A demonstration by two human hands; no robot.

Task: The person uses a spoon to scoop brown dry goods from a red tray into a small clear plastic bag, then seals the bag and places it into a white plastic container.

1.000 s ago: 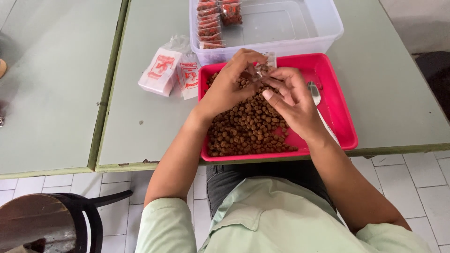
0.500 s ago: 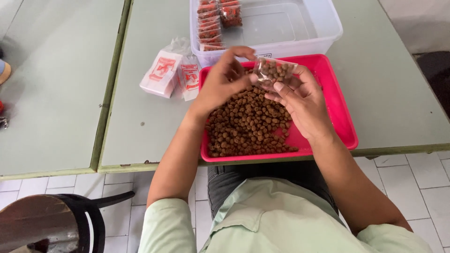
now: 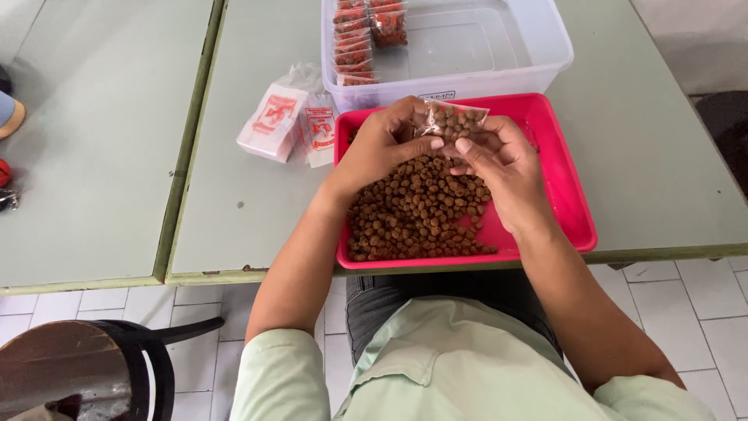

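Observation:
A red tray (image 3: 567, 204) lies at the near edge of the table, heaped with small brown nuts (image 3: 417, 214). Above the heap, my left hand (image 3: 382, 146) and my right hand (image 3: 502, 168) together pinch a small clear plastic bag (image 3: 452, 120) partly filled with the nuts. Left fingers grip its left edge. Right thumb and fingers grip it from below and to the right.
Behind the tray stands a clear plastic tub (image 3: 475, 74) with rows of filled packets (image 3: 360, 35) along its left side. A stack of empty printed bags (image 3: 290, 122) lies left of the tray. A dark stool (image 3: 78, 366) sits at lower left, beside the gap between two tables.
Both hands have risen out of the nut heap with the small bag, which now sits higher and flatter between the fingers. The spoon seen on the tray earlier is hidden.

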